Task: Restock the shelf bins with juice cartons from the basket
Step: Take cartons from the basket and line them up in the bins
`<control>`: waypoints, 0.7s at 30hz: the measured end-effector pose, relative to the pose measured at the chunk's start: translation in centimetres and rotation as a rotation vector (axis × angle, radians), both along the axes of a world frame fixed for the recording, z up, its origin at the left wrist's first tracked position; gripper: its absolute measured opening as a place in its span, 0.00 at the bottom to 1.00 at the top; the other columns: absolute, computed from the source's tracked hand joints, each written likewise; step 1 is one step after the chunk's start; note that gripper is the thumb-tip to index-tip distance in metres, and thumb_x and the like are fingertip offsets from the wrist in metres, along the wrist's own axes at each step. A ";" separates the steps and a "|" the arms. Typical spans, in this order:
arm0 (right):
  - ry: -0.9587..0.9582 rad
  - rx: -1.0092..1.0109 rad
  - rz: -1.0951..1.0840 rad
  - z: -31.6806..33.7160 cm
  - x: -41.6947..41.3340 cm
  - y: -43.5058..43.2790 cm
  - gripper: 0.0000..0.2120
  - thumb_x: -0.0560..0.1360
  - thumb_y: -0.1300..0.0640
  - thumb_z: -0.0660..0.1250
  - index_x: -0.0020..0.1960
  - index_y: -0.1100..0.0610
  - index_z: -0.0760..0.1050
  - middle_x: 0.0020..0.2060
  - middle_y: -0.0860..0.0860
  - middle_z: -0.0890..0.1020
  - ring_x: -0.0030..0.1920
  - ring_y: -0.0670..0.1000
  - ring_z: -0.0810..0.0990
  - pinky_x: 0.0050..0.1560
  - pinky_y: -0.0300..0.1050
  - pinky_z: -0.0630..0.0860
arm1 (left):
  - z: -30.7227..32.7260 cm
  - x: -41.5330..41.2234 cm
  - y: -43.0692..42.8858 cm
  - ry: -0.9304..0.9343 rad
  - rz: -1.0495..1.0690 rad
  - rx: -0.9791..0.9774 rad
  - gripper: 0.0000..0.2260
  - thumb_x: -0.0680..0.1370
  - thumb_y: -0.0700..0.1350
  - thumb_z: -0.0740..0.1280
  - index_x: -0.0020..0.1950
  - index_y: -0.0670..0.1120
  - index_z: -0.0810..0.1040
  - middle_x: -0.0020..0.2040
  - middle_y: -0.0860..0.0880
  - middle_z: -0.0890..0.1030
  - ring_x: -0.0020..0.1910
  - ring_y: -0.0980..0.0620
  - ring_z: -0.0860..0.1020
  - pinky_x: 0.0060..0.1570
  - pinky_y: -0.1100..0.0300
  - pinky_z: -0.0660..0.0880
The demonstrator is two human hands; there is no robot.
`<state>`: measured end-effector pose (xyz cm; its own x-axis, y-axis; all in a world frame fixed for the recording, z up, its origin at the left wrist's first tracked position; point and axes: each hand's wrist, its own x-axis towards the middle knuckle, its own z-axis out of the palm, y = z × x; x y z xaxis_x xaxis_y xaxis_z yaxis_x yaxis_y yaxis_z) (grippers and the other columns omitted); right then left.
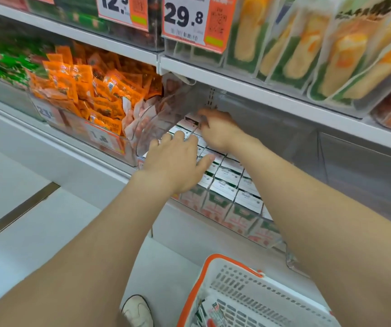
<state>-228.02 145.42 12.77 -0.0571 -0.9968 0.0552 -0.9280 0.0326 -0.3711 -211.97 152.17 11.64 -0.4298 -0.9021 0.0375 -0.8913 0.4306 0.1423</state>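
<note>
A clear shelf bin on the middle shelf holds several rows of small white and green juice cartons. Both my hands reach into it. My left hand lies over the front-left cartons with its fingers spread and fairly straight, touching their tops. My right hand is deeper in, its fingers curled around a carton at the back of the bin. A white basket with an orange rim stands on the floor below, with a few cartons visible inside.
To the left, a clear bin is heaped with orange snack packets. The shelf above carries bagged goods and price tags and hangs low over the bin. The shelf space at right looks bare. My shoe is beside the basket.
</note>
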 end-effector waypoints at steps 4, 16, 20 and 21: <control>-0.095 -0.184 -0.044 0.4 0.4 5.9 0.19 0.77 0.62 0.59 0.64 0.57 0.80 0.57 0.59 0.85 0.61 0.62 0.80 0.62 0.53 0.77 | 1.4 -0.6 3.0 0.162 -0.001 -0.020 0.18 0.81 0.57 0.65 0.65 0.47 0.74 0.65 0.42 0.75 0.66 0.36 0.69 0.62 0.44 0.69; 0.075 -0.280 -0.022 -4.9 -0.1 31.1 0.10 0.73 0.53 0.57 0.38 0.53 0.74 0.31 0.52 0.80 0.32 0.59 0.77 0.30 0.46 0.66 | -1.1 -1.7 15.3 -0.133 -0.376 0.438 0.11 0.77 0.55 0.71 0.51 0.49 0.82 0.40 0.53 0.79 0.45 0.47 0.80 0.43 0.56 0.75; 0.164 0.247 0.038 -12.2 -2.5 35.0 0.11 0.76 0.55 0.60 0.46 0.54 0.80 0.39 0.55 0.83 0.40 0.60 0.81 0.37 0.50 0.80 | -6.6 -3.8 17.4 -0.435 -0.500 0.560 0.11 0.82 0.53 0.68 0.58 0.47 0.77 0.47 0.50 0.79 0.48 0.45 0.79 0.43 0.55 0.73; 0.134 0.326 0.053 -14.2 -2.9 35.8 0.11 0.76 0.56 0.60 0.45 0.55 0.81 0.39 0.55 0.83 0.40 0.60 0.81 0.38 0.52 0.82 | -8.4 -4.3 17.8 -0.479 -0.509 0.572 0.09 0.82 0.52 0.68 0.55 0.47 0.74 0.46 0.49 0.78 0.43 0.45 0.77 0.38 0.55 0.70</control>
<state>-230.92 181.20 -1.39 -0.0183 -0.9648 -0.2624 -0.9714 0.0792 -0.2237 -216.25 169.92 3.22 -0.6367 -0.4242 -0.6439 -0.6309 0.7667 0.1188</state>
